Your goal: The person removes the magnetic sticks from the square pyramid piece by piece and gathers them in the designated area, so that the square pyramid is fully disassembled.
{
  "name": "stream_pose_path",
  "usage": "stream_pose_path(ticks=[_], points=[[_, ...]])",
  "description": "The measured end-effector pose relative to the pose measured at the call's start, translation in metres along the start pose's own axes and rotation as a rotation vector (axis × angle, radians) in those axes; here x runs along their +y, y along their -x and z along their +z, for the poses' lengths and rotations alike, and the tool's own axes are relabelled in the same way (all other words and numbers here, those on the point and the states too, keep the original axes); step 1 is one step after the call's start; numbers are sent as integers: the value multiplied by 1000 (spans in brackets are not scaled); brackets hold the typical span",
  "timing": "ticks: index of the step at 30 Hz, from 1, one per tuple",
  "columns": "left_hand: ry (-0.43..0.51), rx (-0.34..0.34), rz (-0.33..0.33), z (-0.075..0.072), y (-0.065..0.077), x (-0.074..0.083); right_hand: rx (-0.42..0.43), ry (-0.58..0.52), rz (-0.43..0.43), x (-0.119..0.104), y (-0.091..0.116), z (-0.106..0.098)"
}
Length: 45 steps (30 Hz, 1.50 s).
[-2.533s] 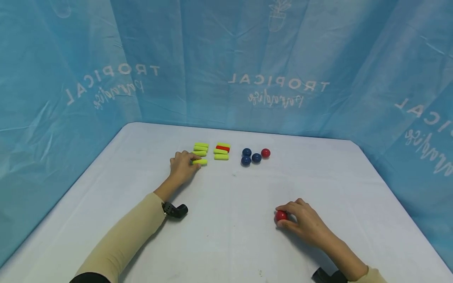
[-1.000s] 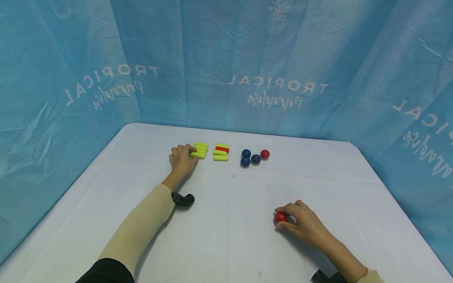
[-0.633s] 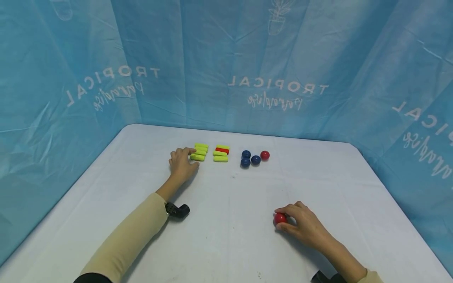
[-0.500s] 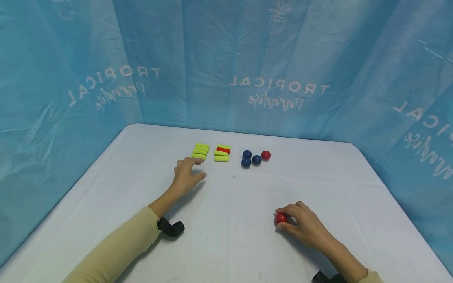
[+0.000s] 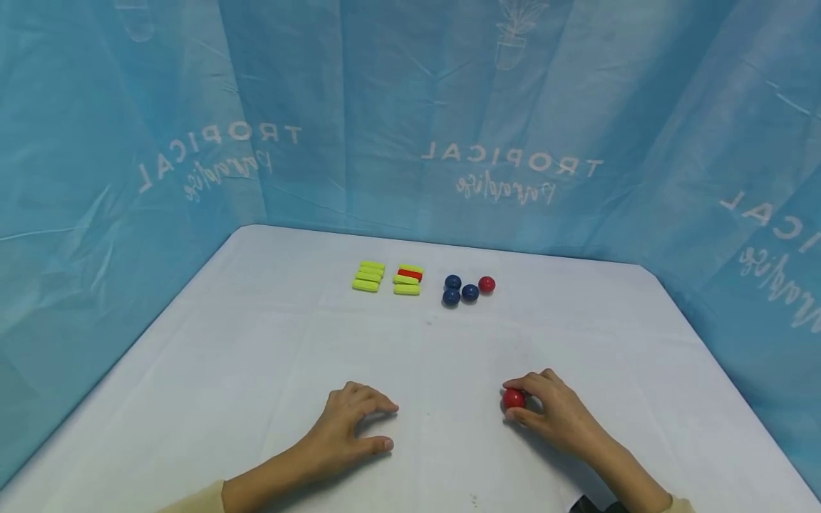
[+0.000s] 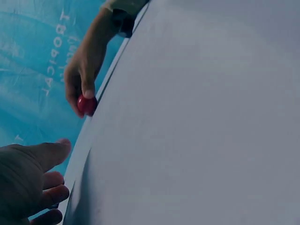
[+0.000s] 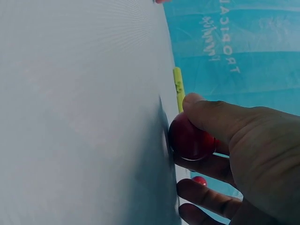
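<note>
My right hand (image 5: pixel 559 415) pinches a glossy red ball (image 5: pixel 514 399) between thumb and fingers, low at the white tabletop on the right. In the right wrist view the thumb lies over the top of that ball (image 7: pixel 192 137). My left hand (image 5: pixel 351 429) is held over the near middle of the table, thumb and fingers spread apart with nothing between them. Far back lies a row of several yellow sticks (image 5: pixel 365 286), side by side. Beside it, a second row has yellow sticks (image 5: pixel 407 290) with one red stick (image 5: pixel 410 274) among them.
Three dark blue balls (image 5: pixel 470 293) sit clustered right of the sticks, with another red ball (image 5: pixel 487 285) beside them. A white cloth covers the table (image 5: pixel 269 342). Blue printed curtains (image 5: pixel 385 107) rise behind the table and along its sides.
My left hand set a yellow stick against the near end of the left row, let go, and drew back toward the near middle. My right hand stays on the red ball.
</note>
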<state>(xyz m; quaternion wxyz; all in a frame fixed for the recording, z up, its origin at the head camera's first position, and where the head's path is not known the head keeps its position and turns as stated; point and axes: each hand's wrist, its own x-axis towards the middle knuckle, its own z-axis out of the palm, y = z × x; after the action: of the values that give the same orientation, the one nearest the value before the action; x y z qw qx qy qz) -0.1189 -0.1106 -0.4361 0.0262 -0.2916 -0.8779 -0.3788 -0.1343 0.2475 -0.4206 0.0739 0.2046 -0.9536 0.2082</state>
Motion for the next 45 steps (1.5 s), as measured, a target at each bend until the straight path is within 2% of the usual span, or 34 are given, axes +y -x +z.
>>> stream_pose_path(ticks=[7,12,14,19,22,27,31,36,45], points=[[-123,48,85,9,7,1,-111,18,-19,2,0,-5],[-157,42,99,11,6,1,-163,-22,24,7,-17,-10],[-165,46,102,11,6,1,-146,-92,74,11,-31,-11],[-169,45,108,12,6,2,-72,-280,264,27,-73,-4],[-176,43,109,13,7,3,-24,-330,360,34,-96,3],[-187,52,110,14,8,3,36,-401,469,43,-124,12],[-189,51,108,14,8,3,96,-431,510,49,-138,19],[-187,57,114,13,7,2,182,-403,502,52,-150,26],[-194,76,134,13,7,2,204,-331,526,51,-158,33]])
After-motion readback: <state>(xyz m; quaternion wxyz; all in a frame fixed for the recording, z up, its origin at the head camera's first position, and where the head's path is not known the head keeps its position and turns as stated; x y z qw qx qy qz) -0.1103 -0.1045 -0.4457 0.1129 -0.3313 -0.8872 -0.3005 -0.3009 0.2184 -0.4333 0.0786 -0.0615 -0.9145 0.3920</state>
